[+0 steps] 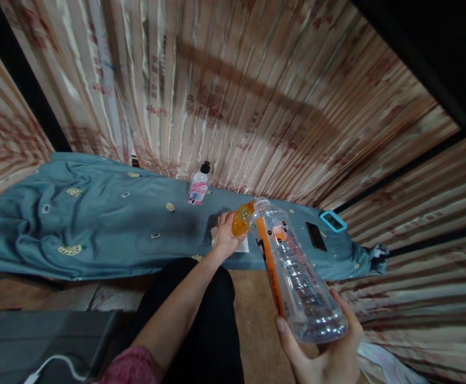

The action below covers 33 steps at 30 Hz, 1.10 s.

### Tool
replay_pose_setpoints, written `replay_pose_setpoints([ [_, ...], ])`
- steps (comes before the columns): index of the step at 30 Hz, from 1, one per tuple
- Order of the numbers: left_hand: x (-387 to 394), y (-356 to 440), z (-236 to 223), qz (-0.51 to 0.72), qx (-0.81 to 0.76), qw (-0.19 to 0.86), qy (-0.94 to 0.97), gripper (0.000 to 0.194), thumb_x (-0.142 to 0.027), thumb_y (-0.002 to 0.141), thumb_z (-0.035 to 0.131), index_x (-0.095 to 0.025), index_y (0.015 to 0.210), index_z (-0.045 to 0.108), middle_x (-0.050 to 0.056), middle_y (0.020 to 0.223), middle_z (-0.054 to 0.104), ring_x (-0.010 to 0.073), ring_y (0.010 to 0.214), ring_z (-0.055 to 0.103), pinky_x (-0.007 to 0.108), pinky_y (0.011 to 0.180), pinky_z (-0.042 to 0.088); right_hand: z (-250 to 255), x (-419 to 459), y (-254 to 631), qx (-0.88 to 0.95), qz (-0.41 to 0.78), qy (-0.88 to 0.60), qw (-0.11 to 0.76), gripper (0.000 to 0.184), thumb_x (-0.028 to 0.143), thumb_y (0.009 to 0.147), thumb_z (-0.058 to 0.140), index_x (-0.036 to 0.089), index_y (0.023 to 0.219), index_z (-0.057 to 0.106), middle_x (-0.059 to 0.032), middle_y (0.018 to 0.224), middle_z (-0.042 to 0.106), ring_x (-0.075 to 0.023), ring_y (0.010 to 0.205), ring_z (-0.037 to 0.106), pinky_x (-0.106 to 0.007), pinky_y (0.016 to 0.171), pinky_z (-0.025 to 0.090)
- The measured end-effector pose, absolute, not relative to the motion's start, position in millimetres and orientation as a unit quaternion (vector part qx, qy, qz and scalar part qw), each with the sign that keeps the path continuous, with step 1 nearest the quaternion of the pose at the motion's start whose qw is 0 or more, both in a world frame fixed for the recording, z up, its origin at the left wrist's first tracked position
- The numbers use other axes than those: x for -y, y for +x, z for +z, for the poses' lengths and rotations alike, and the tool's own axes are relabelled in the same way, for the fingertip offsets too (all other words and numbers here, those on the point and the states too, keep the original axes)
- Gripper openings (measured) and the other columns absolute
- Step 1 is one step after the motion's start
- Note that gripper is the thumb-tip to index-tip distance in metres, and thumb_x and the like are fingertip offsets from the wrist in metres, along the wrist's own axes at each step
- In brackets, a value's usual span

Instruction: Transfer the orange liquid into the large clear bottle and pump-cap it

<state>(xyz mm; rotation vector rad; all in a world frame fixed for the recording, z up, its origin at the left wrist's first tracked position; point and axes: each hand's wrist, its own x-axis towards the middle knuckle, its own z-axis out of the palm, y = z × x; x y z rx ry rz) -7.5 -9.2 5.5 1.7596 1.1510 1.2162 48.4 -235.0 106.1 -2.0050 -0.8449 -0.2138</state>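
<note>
Clear plastic forms one large bottle (294,272), tilted right of centre, fingers of the right hand (332,356) gripping its base. Fingers of the left hand (224,236) hold one orange container (241,220) beside the bottle's neck, mid-frame. Teal cloth (108,229) carries one pump bottle (198,185), one dark slab (316,237), one blue-rimmed device (333,221).

Left grip (223,237) curled ahead — right grip (329,356) cupped nearer
</note>
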Motion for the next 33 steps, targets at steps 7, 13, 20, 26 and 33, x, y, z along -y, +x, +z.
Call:
replay_pose_setpoints([
  [7,8.4,-6.6,5.6,0.465,-0.447,0.348,0.68,0.059,-0.013,0.062,0.073,-0.02,0.118,0.053,0.007,0.12,0.054,0.0262,0.113,0.051,0.046,0.105,0.042,104.0,236.4,49.5,0.34,-0.077,-0.818,0.458,0.119,0.085,0.05,0.065,0.013,0.142,0.04,-0.0189,0.118,0.06,-0.0371,0.103,0.06,-0.054,0.089,0.046],
  [13,8.4,-7.2,4.9,0.468,-0.441,0.346,0.683,0.059,-0.013,0.063,0.072,-0.019,0.118,0.053,0.007,0.121,0.054,0.0256,0.112,0.051,0.045,0.106,0.042,101.9,236.7,50.7,0.359,-0.098,-0.809,0.456,0.116,0.082,0.052,0.067,0.009,0.14,0.041,-0.0189,0.114,0.061,-0.0364,0.104,0.06,-0.052,0.09,0.047],
  [20,8.3,-7.6,3.7,0.468,-0.439,0.344,0.685,0.058,-0.014,0.064,0.072,-0.02,0.118,0.053,0.008,0.121,0.054,0.0264,0.114,0.051,0.046,0.106,0.042,101.4,235.3,49.2,0.351,-0.089,-0.804,0.472,0.117,0.081,0.051,0.068,0.013,0.141,0.04,-0.0212,0.124,0.058,-0.0386,0.11,0.059,-0.055,0.094,0.046],
  [26,8.1,-7.1,3.6,0.472,-0.442,0.342,0.682,0.06,-0.014,0.063,0.073,-0.022,0.119,0.053,0.007,0.121,0.054,0.0265,0.115,0.051,0.047,0.104,0.043,101.9,235.6,48.8,0.347,-0.089,-0.807,0.469,0.116,0.08,0.051,0.068,0.012,0.14,0.041,-0.0197,0.117,0.06,-0.0387,0.107,0.06,-0.057,0.094,0.044],
  [33,9.3,-7.7,6.4,0.466,-0.443,0.348,0.682,0.059,-0.014,0.064,0.072,-0.02,0.119,0.053,0.007,0.121,0.054,0.0265,0.115,0.05,0.046,0.105,0.043,101.3,235.3,48.9,0.343,-0.075,-0.803,0.482,0.117,0.078,0.05,0.071,0.011,0.141,0.04,-0.0209,0.122,0.058,-0.0373,0.109,0.059,-0.054,0.094,0.046],
])
